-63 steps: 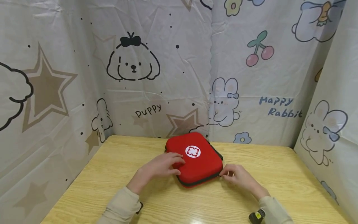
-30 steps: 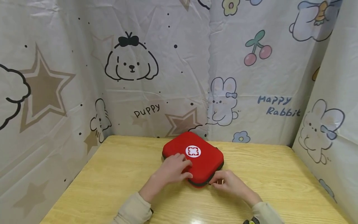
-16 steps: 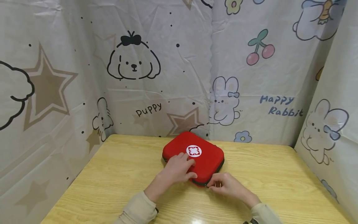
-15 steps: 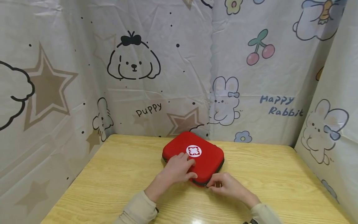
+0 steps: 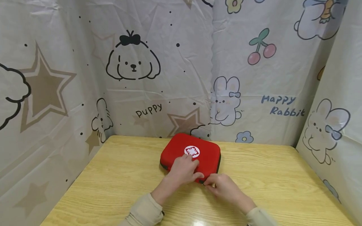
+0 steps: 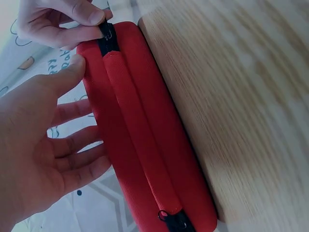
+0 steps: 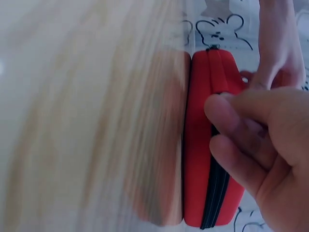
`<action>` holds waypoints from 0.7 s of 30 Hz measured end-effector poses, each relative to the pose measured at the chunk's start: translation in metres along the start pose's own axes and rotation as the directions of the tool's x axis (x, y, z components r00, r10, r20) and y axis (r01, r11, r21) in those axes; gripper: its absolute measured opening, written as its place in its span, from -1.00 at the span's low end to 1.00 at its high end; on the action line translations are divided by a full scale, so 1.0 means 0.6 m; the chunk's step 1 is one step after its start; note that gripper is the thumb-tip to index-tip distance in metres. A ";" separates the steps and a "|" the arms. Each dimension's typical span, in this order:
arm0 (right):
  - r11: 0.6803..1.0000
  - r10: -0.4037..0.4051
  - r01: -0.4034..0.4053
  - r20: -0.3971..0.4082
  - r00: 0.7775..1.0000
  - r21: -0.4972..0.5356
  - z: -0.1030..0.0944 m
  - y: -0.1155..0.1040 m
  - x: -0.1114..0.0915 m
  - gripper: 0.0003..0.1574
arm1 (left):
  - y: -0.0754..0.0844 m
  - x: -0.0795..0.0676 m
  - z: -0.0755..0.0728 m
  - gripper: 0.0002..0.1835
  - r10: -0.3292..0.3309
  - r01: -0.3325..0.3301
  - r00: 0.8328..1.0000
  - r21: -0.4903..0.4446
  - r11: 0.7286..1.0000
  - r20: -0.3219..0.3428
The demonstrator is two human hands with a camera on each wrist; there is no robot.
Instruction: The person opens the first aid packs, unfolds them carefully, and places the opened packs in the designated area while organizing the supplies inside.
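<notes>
A red zip-up case (image 5: 207, 160) with a round white emblem (image 5: 192, 151) lies flat on the table. My left hand (image 5: 183, 171) rests on its lid, fingers spread and loosely bent. At the near corner, my right hand (image 5: 224, 188) pinches the small black zipper pull (image 6: 107, 33) between thumb and forefinger. That pull sits where the black zipper meets a red fabric strip (image 6: 140, 130) along one side. Another black zipper end (image 6: 178, 222) with a ring shows at the strip's far end. The black zipper (image 7: 217, 188) runs along the adjoining side, its teeth together.
The wood-grain table (image 5: 268, 175) extends on both sides of the case. A printed cloth (image 5: 158, 94) with cartoon animals hangs behind it and along both sides, close beyond the case's back corner.
The case has turned counterclockwise on the table. My right hand has moved left round its near corner, staying at the zipper, while my left hand has shifted right across the lid.
</notes>
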State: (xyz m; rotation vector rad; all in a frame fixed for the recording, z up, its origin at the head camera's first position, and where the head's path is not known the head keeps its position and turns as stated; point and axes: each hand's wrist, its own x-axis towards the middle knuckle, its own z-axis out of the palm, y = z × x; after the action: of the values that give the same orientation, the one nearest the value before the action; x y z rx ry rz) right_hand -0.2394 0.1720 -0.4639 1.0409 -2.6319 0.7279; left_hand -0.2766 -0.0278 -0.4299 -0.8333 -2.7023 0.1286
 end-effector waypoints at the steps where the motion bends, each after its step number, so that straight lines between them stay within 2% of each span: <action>1: 1.000 -0.001 0.001 -0.014 1.000 -0.028 0.002 -0.004 0.002 -0.91 | 0.001 0.000 0.000 -0.55 -0.001 0.001 1.000 0.008 1.000 -0.002; 5: 0.992 -0.004 -0.002 -0.046 0.999 -0.130 0.008 -0.017 0.008 -0.89 | 0.001 0.002 -0.001 -0.55 0.007 -0.007 1.000 0.029 1.000 0.000; 7: 0.990 0.021 -0.025 -0.033 0.999 -0.136 0.007 -0.018 0.010 -0.89 | 0.000 0.002 -0.002 -0.55 0.016 -0.016 1.000 0.024 1.000 0.006; 10: 0.996 0.085 -0.085 0.017 0.996 -0.040 -0.004 -0.015 0.011 -0.91 | -0.006 0.002 -0.006 -0.55 0.009 -0.008 0.999 -0.026 1.000 0.044; 13: 0.989 0.117 -0.118 0.016 0.993 0.087 -0.026 -0.001 0.014 -0.92 | -0.013 0.002 -0.007 -0.57 -0.009 0.016 0.997 -0.096 0.995 0.076; 15: 0.984 0.132 -0.127 -0.033 0.991 0.128 -0.041 0.014 0.018 -0.93 | -0.016 0.002 -0.007 -0.58 -0.006 0.016 0.997 -0.128 0.992 0.081; 19: 0.983 0.169 -0.155 -0.167 0.971 0.094 -0.064 0.053 0.043 -0.95 | -0.019 0.003 -0.005 -0.61 0.037 -0.030 0.998 -0.160 0.987 0.043; 21: 0.977 0.206 -0.191 -0.196 0.959 0.089 -0.070 0.072 0.056 -0.95 | -0.014 0.002 -0.003 -0.63 0.054 -0.050 0.998 -0.165 0.985 0.021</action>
State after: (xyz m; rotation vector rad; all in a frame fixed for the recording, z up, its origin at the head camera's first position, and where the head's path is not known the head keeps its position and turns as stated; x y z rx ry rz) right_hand -0.2925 0.2017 -0.4313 0.6811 -2.5706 0.9215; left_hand -0.2817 -0.0341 -0.4266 -0.9562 -2.7440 -0.0746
